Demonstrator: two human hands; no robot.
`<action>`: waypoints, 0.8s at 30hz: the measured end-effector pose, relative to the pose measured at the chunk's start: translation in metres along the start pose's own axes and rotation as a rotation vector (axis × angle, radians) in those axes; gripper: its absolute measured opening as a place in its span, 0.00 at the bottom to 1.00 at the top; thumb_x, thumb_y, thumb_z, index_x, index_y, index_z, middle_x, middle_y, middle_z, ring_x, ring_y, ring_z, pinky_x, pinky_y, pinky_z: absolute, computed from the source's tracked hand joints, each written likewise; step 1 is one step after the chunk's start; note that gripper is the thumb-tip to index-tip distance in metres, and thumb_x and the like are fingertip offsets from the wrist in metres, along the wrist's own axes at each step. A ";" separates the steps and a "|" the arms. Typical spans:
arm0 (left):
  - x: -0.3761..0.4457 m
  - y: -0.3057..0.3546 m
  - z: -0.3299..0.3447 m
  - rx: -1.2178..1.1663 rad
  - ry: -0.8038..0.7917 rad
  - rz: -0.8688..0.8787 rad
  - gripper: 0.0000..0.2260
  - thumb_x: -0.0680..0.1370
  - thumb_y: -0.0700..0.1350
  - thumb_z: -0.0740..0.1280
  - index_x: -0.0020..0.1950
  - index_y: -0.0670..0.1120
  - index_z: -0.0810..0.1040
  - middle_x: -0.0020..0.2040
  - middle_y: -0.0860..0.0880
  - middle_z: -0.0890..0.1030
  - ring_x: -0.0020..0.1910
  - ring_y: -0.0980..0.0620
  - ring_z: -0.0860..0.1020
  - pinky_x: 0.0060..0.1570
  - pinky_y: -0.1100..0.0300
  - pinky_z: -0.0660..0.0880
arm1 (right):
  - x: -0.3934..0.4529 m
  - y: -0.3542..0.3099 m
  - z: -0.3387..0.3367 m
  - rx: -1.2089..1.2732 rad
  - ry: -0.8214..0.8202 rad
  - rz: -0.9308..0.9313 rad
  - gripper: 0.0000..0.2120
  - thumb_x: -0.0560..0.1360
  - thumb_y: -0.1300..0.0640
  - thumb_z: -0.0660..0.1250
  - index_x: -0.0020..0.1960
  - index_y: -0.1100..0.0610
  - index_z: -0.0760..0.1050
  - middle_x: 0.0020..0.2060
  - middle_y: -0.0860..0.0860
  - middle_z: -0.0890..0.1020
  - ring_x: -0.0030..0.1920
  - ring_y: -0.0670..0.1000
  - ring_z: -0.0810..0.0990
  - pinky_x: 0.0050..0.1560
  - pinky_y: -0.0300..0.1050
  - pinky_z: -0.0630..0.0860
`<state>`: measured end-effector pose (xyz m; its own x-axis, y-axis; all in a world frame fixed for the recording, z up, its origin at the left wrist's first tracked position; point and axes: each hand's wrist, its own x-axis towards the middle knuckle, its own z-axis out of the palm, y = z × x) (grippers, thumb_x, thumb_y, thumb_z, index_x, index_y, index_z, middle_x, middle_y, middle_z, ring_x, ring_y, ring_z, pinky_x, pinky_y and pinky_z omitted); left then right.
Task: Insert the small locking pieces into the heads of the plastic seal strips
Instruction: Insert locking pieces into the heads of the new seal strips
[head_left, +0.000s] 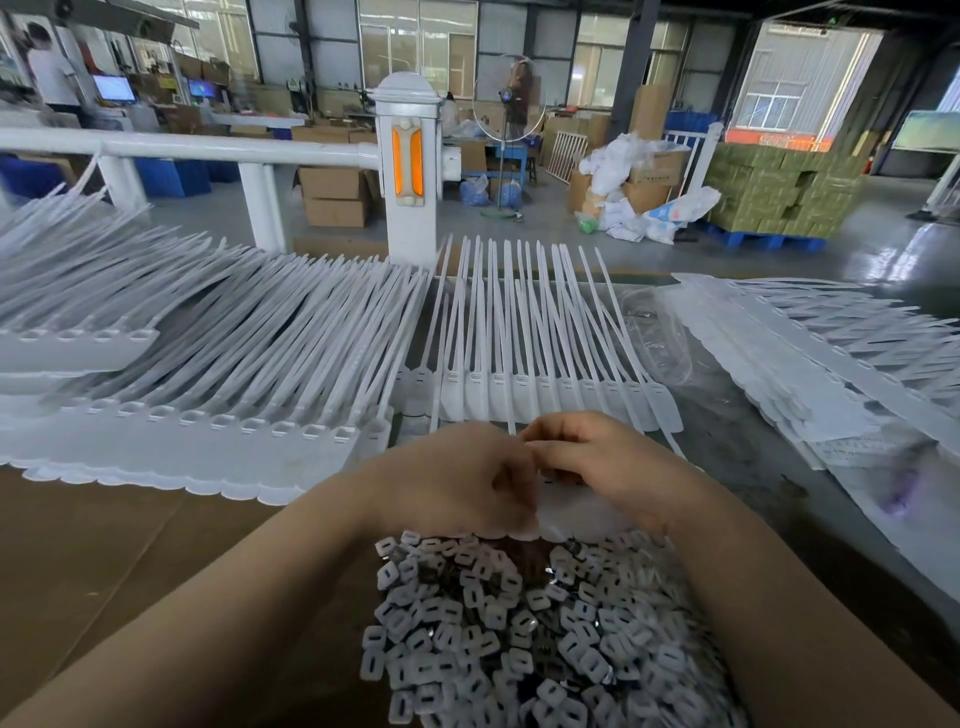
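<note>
Both my hands are bunched together right over the head end of a white seal strip (576, 512) at the near edge of the worktop (130, 551). My left hand (457, 483) has its fingers curled in and my right hand (597, 462) is curled too, fingertips meeting the left — looks like a pinching grip on the strip's head, but whether there's actually a locking piece between the fingers I can't tell, it's hidden.

The heap of locking pieces (519, 634) sits just below my wrists, touching the flat tab of the strip I'm holding. The row of strips (545, 384) lies just beyond my knuckles, with bigger stacks (218, 364) off to the left.

What could go wrong: the piece is tiny and I'm working half blind, so I'd guess it could go in tilted or flipped and not seat. A slip would drop it back into the heap. My forearms hang right over that loose pile — one careless drag and pieces scatter across the cardboard.
</note>
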<state>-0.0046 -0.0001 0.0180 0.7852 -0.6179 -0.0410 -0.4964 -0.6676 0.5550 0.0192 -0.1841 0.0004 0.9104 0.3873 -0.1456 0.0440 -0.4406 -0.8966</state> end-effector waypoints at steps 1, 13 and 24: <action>0.000 -0.003 -0.004 -0.068 0.046 -0.040 0.03 0.74 0.49 0.72 0.41 0.54 0.79 0.39 0.61 0.81 0.36 0.65 0.78 0.39 0.69 0.75 | 0.000 0.001 0.000 0.003 -0.004 -0.009 0.07 0.80 0.56 0.66 0.47 0.51 0.82 0.36 0.43 0.84 0.37 0.41 0.77 0.45 0.40 0.72; -0.005 -0.031 -0.028 -0.588 0.360 -0.349 0.02 0.75 0.38 0.72 0.47 0.41 0.82 0.39 0.44 0.85 0.36 0.52 0.83 0.35 0.66 0.77 | 0.000 0.001 -0.001 -0.005 -0.020 -0.028 0.09 0.80 0.59 0.64 0.48 0.52 0.83 0.38 0.46 0.85 0.35 0.40 0.75 0.38 0.34 0.71; 0.000 -0.034 -0.018 -0.423 0.324 -0.501 0.04 0.77 0.39 0.70 0.43 0.43 0.83 0.31 0.47 0.80 0.27 0.54 0.72 0.27 0.63 0.70 | 0.000 -0.001 -0.002 0.001 -0.028 -0.025 0.10 0.81 0.60 0.63 0.48 0.53 0.82 0.36 0.45 0.84 0.34 0.39 0.74 0.35 0.31 0.71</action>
<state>0.0189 0.0303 0.0141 0.9832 -0.0830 -0.1625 0.0851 -0.5795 0.8105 0.0196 -0.1853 0.0019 0.8972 0.4206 -0.1348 0.0662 -0.4298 -0.9005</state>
